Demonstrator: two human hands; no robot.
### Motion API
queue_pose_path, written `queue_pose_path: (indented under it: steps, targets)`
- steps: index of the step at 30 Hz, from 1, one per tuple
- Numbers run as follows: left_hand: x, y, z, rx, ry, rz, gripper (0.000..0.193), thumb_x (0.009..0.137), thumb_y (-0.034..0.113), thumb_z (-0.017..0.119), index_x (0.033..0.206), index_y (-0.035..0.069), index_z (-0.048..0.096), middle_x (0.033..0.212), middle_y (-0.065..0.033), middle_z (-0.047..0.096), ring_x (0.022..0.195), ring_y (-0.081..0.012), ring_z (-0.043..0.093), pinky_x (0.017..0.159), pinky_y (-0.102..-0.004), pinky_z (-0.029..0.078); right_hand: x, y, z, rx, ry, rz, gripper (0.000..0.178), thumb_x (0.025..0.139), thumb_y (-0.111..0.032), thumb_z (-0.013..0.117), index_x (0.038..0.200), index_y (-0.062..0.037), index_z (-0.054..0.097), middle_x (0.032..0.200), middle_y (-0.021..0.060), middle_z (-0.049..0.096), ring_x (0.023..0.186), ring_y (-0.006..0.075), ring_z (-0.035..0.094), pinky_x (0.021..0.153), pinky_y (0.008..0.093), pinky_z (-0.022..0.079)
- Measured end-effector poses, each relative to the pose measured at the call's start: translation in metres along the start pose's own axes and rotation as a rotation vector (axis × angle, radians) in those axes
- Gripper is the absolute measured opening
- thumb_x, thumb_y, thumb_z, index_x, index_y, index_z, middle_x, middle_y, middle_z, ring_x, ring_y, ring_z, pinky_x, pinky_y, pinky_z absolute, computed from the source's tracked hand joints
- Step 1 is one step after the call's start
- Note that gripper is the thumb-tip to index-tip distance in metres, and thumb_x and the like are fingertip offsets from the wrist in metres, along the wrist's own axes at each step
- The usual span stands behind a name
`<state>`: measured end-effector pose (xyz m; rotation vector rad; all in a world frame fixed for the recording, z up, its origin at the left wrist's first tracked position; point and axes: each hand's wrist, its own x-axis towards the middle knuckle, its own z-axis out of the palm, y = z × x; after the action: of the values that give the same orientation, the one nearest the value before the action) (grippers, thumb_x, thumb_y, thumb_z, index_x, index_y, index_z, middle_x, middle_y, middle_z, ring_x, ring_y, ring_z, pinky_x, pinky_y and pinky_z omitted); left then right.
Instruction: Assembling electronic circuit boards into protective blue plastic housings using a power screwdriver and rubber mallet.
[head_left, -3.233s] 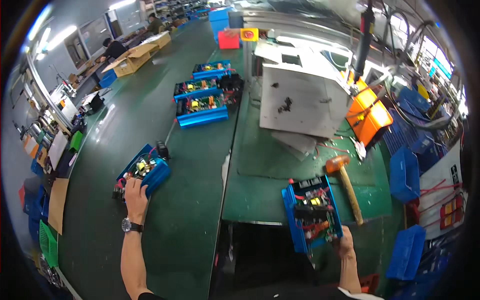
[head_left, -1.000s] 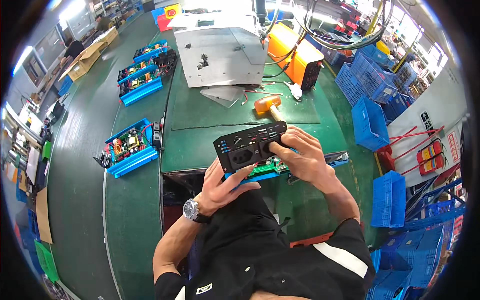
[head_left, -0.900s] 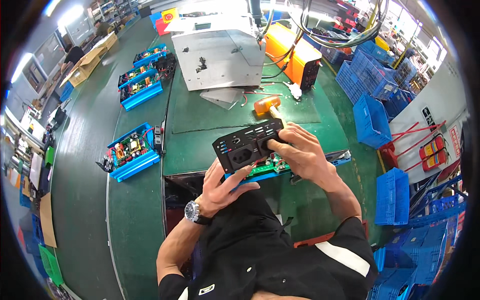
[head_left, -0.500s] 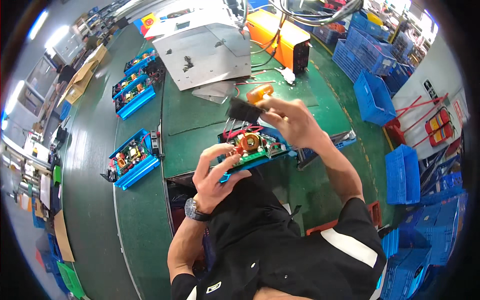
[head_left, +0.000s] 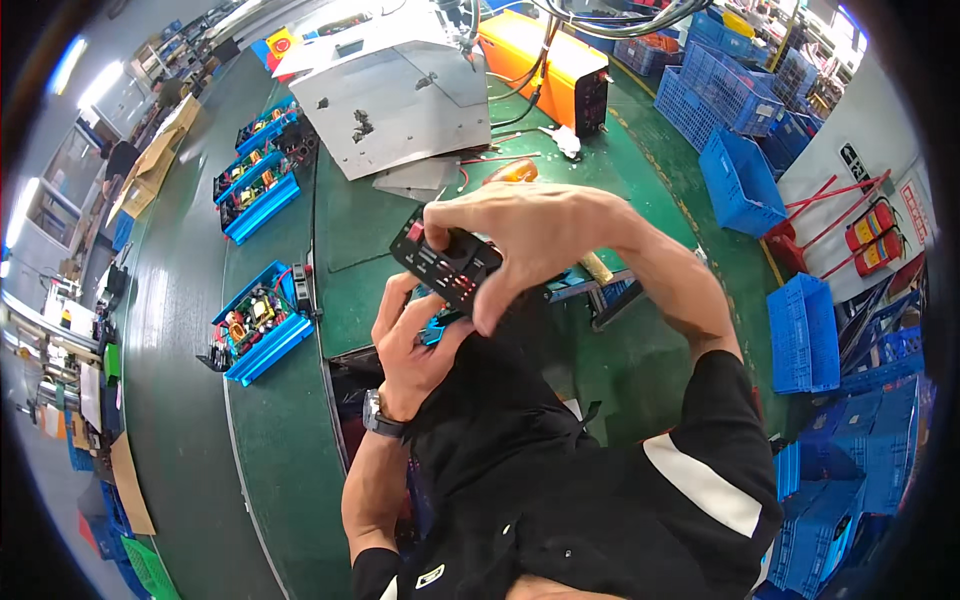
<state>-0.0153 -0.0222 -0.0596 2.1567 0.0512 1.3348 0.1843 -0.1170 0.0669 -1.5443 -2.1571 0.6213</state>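
Note:
My right hand (head_left: 545, 235) grips a black panel (head_left: 440, 262) with slots and pale markings, thumb on one edge and fingers over the other. The panel is tilted just above my left hand (head_left: 408, 345). Curled fingers of that hand hold the near side of a blue metal housing (head_left: 433, 332), whose circuit board is now mostly hidden behind the panel and my right hand. Whether the panel touches the housing, I cannot tell. Beyond my right hand lies an amber screwdriver handle (head_left: 512, 171).
Several open blue housings with circuit boards (head_left: 262, 325) stand along the green bench at left. A grey metal box (head_left: 400, 110) and an orange machine (head_left: 545, 70) with cables stand at the back. Blue crates (head_left: 740, 190) and fire extinguishers (head_left: 873, 238) are at right.
My right hand has swung left and nearer with the black panel, turning its marked face up over the housing. My left hand stays on the housing, its fingers slightly shifted.

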Motion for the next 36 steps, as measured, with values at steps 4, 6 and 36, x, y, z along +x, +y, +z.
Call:
queue_pose_path:
  steps: [4, 6, 36]
  targets:
    - [0.005, -0.001, 0.003, -0.014, 0.008, -0.017, 0.039, 0.064, 0.005, 0.089, 0.099, 0.000, 0.073, 0.109, -0.0145, 0.066, 0.092, -0.0304, 0.066, 0.076, -0.0371, 0.053, -0.016, -0.027, 0.001, -0.209, 0.007, 0.103, 0.069, 0.081, -0.036, 0.083, 0.127, 0.0000, 0.045, 0.103, 0.0207, 0.066, 0.104, 0.0387, 0.066, 0.085, 0.0443, 0.050]
    - [0.003, -0.002, 0.003, -0.005, -0.005, -0.046, 0.039, 0.065, 0.005, 0.089, 0.101, 0.001, 0.073, 0.110, -0.0141, 0.067, 0.093, -0.0309, 0.067, 0.077, -0.0382, 0.054, -0.009, -0.039, -0.011, -0.140, -0.078, 0.239, 0.067, 0.083, -0.034, 0.081, 0.128, -0.0001, 0.045, 0.102, 0.0216, 0.067, 0.101, 0.0392, 0.067, 0.084, 0.0448, 0.051]
    - [0.020, -0.015, 0.033, -0.240, 0.308, -0.171, 0.019, 0.079, -0.005, 0.075, 0.094, -0.001, 0.063, 0.104, -0.0151, 0.066, 0.092, -0.0281, 0.064, 0.083, -0.0346, 0.050, -0.025, 0.031, -0.013, -0.187, 0.183, -0.051, 0.091, 0.071, -0.019, 0.079, 0.153, -0.0019, 0.044, 0.124, 0.0254, 0.068, 0.112, 0.0405, 0.066, 0.099, 0.0442, 0.050]
